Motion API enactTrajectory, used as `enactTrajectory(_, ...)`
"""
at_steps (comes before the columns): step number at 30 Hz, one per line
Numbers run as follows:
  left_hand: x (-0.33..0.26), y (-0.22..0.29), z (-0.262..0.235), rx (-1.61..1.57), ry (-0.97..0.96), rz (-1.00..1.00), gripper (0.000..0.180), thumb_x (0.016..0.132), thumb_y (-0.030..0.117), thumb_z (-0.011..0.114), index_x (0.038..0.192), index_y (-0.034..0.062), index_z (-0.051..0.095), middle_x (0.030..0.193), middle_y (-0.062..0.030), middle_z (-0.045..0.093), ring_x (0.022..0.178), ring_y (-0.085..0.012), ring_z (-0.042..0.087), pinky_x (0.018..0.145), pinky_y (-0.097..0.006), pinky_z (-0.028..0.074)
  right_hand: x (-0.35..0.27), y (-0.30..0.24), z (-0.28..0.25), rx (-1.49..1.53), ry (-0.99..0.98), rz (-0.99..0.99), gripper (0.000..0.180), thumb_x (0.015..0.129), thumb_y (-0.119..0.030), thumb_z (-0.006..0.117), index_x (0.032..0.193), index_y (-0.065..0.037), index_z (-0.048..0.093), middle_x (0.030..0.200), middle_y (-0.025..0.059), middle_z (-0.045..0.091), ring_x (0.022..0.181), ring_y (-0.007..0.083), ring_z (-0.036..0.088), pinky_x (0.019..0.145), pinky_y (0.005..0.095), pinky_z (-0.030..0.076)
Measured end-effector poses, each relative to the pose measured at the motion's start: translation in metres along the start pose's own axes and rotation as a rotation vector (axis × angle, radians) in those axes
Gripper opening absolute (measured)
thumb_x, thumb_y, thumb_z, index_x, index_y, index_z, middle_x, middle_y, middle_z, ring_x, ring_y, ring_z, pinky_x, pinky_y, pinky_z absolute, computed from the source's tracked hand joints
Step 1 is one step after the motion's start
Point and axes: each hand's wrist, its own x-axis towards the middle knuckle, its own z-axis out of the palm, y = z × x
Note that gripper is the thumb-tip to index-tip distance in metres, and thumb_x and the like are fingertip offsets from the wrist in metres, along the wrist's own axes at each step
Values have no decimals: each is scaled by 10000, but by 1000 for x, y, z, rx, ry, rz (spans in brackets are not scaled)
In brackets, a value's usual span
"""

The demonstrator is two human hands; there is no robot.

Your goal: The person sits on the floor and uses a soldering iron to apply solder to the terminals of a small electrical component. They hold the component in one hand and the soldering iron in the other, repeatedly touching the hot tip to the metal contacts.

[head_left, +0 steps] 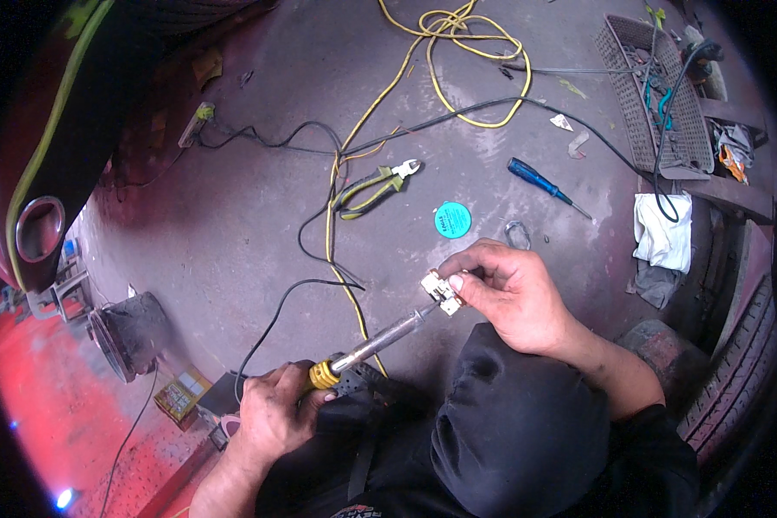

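Observation:
My left hand (276, 410) is closed around the yellow handle of a soldering iron (380, 338), whose metal barrel slants up to the right. Between the thumb and fingers of my right hand (514, 293) is a small white plastic part (441, 292) with dark contacts. The iron's tip is at the lower edge of that part; whether they touch I cannot tell. Just above, on the floor, lies a round turquoise tin (452, 220). Beside it is a small clear, oval piece (517, 235). A black cord runs from near my left hand.
Green-and-black cutting pliers (380, 187) and a blue screwdriver (548, 186) lie on the grey floor. Yellow cable (330, 224) and black cord cross it. A plastic basket (613, 78) with tools and a white cloth (662, 231) are at right, near a tire (738, 363).

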Motion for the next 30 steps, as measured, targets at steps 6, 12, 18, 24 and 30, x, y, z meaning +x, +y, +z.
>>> enactTrajectory(6,-3,-4,1,14,29,1,341,815,193,833,1050,17,659,811,-150,684,715,-376,708,626,-447,553,0,-1,-1,-27,-8,-8,163,1023,-4,591,1140,68,681,1038,76,632,909,121,667,811,265,554)
enactTrajectory(12,-2,1,-1,18,14,8,352,812,201,834,1056,20,656,816,-147,686,728,-374,710,627,-444,554,0,0,0,-21,2,-16,162,1023,-13,602,1136,70,683,1040,81,632,906,127,667,811,270,557)
enactTrajectory(18,-3,0,-1,27,-5,-24,357,813,199,833,1063,15,658,829,-151,692,744,-377,713,644,-448,560,0,-2,1,-19,1,-18,157,1023,-8,600,1128,72,685,1048,86,636,913,134,670,820,274,558)
enactTrajectory(24,-6,2,-2,2,22,-56,362,822,181,824,1084,-6,659,847,-161,696,770,-381,719,661,-455,564,-2,0,-2,8,37,-45,155,1025,-20,607,1137,64,675,1060,85,642,930,133,669,825,276,559)
enactTrajectory(30,-12,6,-3,-140,118,-189,329,865,185,816,1056,-24,649,762,-128,661,651,-296,669,623,-397,532,0,-1,5,279,94,-63,181,1010,-31,640,1178,36,647,1063,89,676,901,137,674,822,293,567)
